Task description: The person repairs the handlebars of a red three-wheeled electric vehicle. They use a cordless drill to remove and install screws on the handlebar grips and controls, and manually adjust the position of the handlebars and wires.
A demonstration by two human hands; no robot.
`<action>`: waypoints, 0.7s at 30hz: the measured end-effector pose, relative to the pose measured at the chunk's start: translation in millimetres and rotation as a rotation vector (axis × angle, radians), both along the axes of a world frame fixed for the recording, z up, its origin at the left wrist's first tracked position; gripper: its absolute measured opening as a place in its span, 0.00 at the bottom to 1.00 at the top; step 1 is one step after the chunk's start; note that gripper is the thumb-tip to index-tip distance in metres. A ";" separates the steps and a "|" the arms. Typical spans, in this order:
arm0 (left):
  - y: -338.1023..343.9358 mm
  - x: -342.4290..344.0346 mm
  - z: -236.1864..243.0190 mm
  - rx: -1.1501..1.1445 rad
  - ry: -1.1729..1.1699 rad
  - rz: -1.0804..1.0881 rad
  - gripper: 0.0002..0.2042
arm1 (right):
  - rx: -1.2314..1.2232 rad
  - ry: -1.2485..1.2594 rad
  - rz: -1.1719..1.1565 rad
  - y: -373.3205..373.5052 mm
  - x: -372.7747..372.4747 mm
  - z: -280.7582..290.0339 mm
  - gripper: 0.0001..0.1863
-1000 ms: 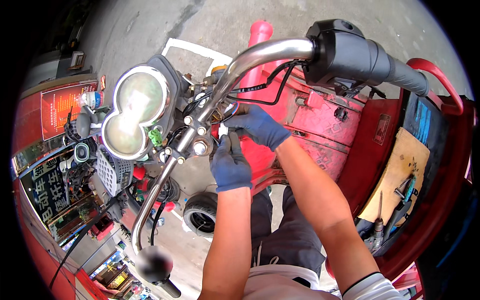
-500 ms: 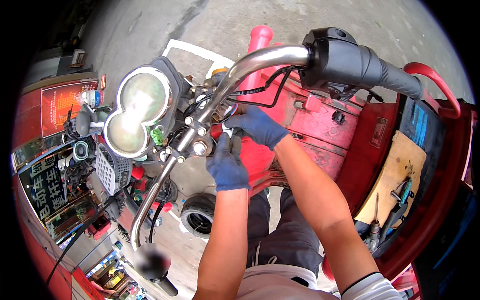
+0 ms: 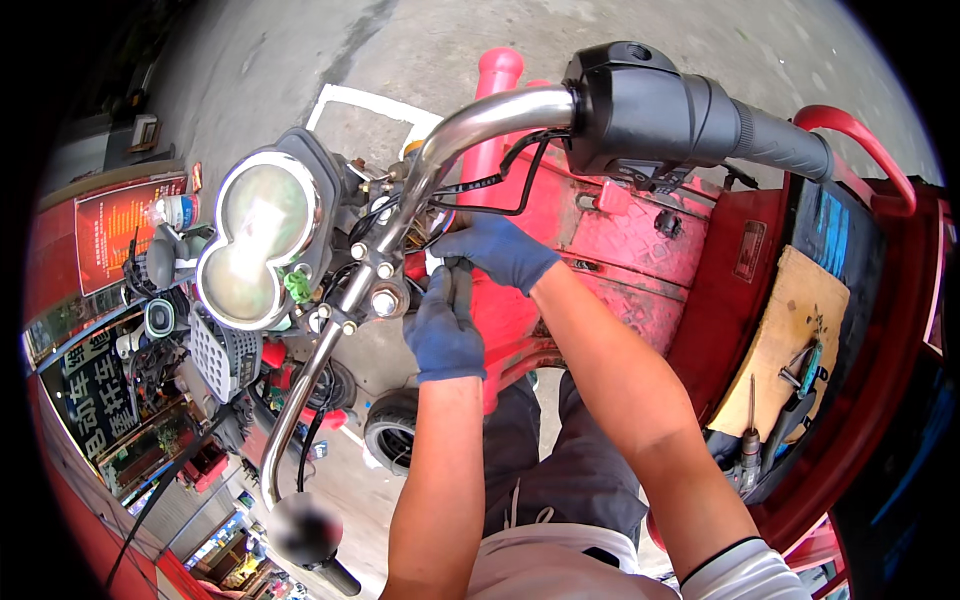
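Both my hands wear blue gloves and meet just behind the chrome handlebar (image 3: 445, 140) of a red cargo tricycle. My left hand (image 3: 445, 325) is closed, with its fingers pointing up at a small white piece (image 3: 433, 262) whose kind I cannot make out. From the right, my right hand (image 3: 500, 252) pinches toward the same piece, its fingertips partly hidden by the bar. Black cables (image 3: 500, 185) and thin wires run close above my fingers. The handlebar clamp bolt (image 3: 384, 301) is just left of my left hand. Ahead of it sits the round twin-dial gauge (image 3: 262, 225).
The black right grip and switch housing (image 3: 650, 120) jut over the red floor panel (image 3: 640, 235). At the right, a screwdriver (image 3: 750, 445) and other tools lie by cardboard (image 3: 780, 310). A tyre (image 3: 390, 435) lies on the ground; a grey basket (image 3: 220, 345) stands left.
The view has shifted slightly, so the handlebar and my hands appear a little farther left. My hands stay together at the small white piece, with little change in grip.
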State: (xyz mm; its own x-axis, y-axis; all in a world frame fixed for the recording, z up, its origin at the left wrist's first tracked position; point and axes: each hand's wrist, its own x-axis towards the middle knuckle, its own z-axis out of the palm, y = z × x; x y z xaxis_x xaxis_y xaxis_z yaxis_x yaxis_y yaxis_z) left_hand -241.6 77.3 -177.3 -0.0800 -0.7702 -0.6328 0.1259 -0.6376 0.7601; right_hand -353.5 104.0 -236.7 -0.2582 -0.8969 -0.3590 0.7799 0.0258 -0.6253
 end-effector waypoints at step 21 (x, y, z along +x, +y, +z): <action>0.2 -4.1 2.9 -0.008 -0.085 0.049 0.08 | 0.004 0.181 0.048 -4.6 -6.5 0.5 0.19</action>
